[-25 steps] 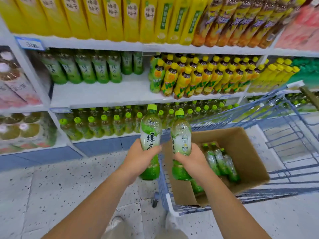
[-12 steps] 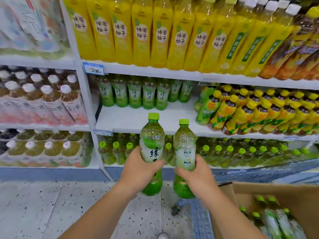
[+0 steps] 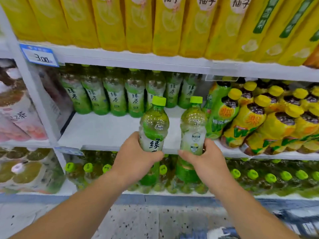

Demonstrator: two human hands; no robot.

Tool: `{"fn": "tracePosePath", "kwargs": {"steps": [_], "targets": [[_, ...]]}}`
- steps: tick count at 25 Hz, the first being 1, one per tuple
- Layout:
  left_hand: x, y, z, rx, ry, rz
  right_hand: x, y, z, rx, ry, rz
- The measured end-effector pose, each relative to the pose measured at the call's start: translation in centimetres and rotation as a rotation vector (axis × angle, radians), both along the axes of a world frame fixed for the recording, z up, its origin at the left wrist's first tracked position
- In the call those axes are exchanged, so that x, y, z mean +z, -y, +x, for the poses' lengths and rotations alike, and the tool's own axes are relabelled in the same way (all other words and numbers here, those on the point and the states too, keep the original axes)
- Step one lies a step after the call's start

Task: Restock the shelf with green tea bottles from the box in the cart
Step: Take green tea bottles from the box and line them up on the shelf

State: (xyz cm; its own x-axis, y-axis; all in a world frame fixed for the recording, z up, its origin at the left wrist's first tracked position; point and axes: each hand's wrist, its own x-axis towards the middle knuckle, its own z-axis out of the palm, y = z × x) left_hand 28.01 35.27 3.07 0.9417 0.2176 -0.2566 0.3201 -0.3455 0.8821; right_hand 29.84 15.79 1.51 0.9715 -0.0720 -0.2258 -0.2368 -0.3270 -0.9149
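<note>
My left hand [image 3: 133, 161] grips one green tea bottle [image 3: 153, 125] upright by its middle. Beside it, my right hand [image 3: 205, 160] holds a second green tea bottle [image 3: 193, 121], also upright. Both bottles have green caps and hang just in front of the white middle shelf [image 3: 107, 130], level with its front edge. At the back of that shelf stands a row of several green tea bottles [image 3: 115, 95], with bare white board in front of them. The box and most of the cart are out of view.
Yellow-capped bottles [image 3: 259, 118] fill the shelf to the right of the bare stretch. Tall yellow bottles [image 3: 138, 23] line the shelf above. Green-capped bottles [image 3: 259, 176] sit on the shelf below. A white upright [image 3: 34, 94] with a blue price tag [image 3: 39, 55] bounds the left side.
Both hands have carried their bottles up and closer to the middle shelf. The view has swung up and in; the box and cart have slipped out of frame.
</note>
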Motion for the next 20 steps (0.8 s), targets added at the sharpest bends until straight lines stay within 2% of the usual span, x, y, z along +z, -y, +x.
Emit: {"fn": "tracePosePath", "kwargs": {"steps": [4,9,17,20], "targets": [[-1.3,0.8,4.8,-0.012,0.065,0.031,-1.2,0.7,4.4,-0.045,0.09,0.029],[-2.6,1.9,9.4,0.004,0.179,-0.01,-3.3,0.1,8.2,-0.071,0.203,-0.044],[-5.5,3.2,12.5,0.025,0.305,-0.13,-5.7,-0.2,9.6,-0.054,0.289,0.009],[-6.6,3.1,12.6,-0.005,0.281,-0.15,-6.3,-0.2,9.6,-0.083,0.28,-0.023]]}}
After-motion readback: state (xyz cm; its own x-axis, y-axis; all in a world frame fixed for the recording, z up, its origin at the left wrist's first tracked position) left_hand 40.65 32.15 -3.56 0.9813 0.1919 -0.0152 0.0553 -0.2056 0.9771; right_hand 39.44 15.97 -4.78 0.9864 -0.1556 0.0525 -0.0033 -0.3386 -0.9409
